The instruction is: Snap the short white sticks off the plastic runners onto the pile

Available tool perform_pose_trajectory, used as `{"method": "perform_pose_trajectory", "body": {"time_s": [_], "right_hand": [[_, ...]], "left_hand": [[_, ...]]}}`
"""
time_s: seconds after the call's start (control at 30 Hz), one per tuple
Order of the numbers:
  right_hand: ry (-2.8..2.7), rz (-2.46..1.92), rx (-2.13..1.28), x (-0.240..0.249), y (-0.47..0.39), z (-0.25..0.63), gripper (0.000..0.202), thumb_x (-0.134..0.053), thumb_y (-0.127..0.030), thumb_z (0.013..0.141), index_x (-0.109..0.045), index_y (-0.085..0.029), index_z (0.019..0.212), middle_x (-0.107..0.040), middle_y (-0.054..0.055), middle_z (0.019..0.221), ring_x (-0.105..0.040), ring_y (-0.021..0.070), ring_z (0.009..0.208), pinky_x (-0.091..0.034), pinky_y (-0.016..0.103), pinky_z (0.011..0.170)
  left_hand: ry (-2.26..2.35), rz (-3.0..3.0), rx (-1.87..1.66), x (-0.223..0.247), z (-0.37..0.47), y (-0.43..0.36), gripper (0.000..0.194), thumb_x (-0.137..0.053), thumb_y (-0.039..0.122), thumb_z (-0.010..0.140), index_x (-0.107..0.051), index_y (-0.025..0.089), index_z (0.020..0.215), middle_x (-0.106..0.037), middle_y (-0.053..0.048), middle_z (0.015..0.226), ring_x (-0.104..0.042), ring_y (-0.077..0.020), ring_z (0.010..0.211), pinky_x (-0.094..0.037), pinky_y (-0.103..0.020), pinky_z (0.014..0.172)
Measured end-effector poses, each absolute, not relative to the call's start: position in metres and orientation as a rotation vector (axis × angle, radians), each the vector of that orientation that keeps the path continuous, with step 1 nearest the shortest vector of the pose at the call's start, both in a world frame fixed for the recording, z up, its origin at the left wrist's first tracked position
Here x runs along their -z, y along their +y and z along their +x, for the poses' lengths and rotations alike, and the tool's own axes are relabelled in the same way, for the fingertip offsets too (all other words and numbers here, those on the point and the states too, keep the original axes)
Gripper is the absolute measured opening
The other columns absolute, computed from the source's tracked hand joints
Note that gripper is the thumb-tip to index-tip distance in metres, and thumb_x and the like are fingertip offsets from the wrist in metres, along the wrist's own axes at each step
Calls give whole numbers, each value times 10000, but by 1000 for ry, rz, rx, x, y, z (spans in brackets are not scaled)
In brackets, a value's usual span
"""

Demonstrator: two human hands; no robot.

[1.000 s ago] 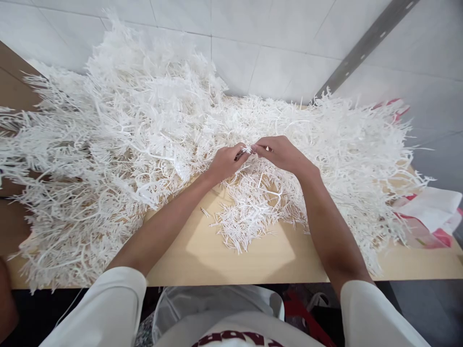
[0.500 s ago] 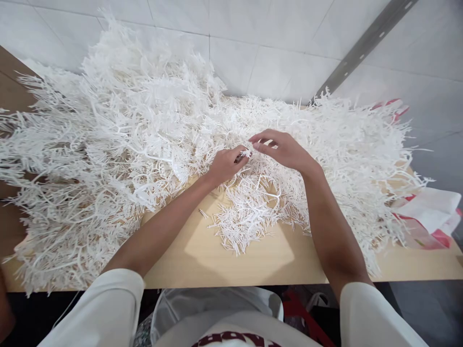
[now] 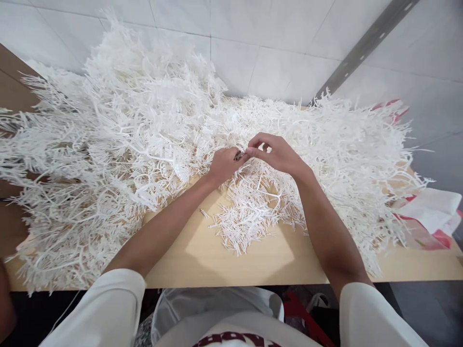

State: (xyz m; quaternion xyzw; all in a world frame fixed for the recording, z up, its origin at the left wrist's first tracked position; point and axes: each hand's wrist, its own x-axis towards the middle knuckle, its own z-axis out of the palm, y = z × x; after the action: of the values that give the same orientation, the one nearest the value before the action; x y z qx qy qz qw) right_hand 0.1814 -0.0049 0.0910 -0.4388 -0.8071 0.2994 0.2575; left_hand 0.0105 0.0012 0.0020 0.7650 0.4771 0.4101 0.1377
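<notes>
My left hand [image 3: 224, 166] is closed near the middle of the table, with small white plastic sprigs peeking out between thumb and forefinger. Most of what lies in that fist is hidden. Against it, my right hand [image 3: 278, 154] pinches thumb and fingertips together at the same spot; whatever is between them is too small to make out. Just below both hands lies a loose heap of thin white sprigs [image 3: 249, 217], some joined to a branching stem. A large pile of white branched artificial foliage [image 3: 119, 125] rises to the left.
More white foliage [image 3: 354, 159] spreads over the right side. The pale wooden table [image 3: 224, 272] shows along its front edge. A red and white plastic bag [image 3: 430, 217] lies at the right. Behind are a tiled wall [image 3: 275, 53] and a slotted metal post [image 3: 365, 46].
My right hand has moved slightly left and down, and its fingertips now meet my left hand. The white tips that stuck out of my left hand are mostly covered.
</notes>
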Motion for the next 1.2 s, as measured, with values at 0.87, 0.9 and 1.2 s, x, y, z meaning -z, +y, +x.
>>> {"method": "perform_pose_trajectory", "body": {"time_s": [0.87,0.9,1.2], "right_hand": [[-1370,-1269,-1231,-47,1,152,332,-639,-446,809,-514,-194,632,-436,-23,645,-394,77,567,-339,233,525],[-1353,-1278,-1224,-45,1,151,334,-634,-455,809,-510,-198,636,-442,-20,652,-398,79,570,-349,232,526],[-1445,-1357,-844,-62,20,198,412,-508,-628,855,-568,-228,780,-568,30,755,-561,134,671,-471,289,600]], "left_hand": [[1323,2447,-1164,-4,10,-4,465,-247,423,1018,-613,165,892,-645,-26,650,-526,-90,525,-294,-249,512],[1312,2459,-1175,-3,9,-4,470,-239,419,1019,-612,165,887,-641,-26,644,-526,-90,522,-293,-249,507],[1132,2517,-1190,-5,11,-9,412,-269,360,1004,-534,184,742,-471,33,494,-394,-73,409,-246,-235,446]]}}
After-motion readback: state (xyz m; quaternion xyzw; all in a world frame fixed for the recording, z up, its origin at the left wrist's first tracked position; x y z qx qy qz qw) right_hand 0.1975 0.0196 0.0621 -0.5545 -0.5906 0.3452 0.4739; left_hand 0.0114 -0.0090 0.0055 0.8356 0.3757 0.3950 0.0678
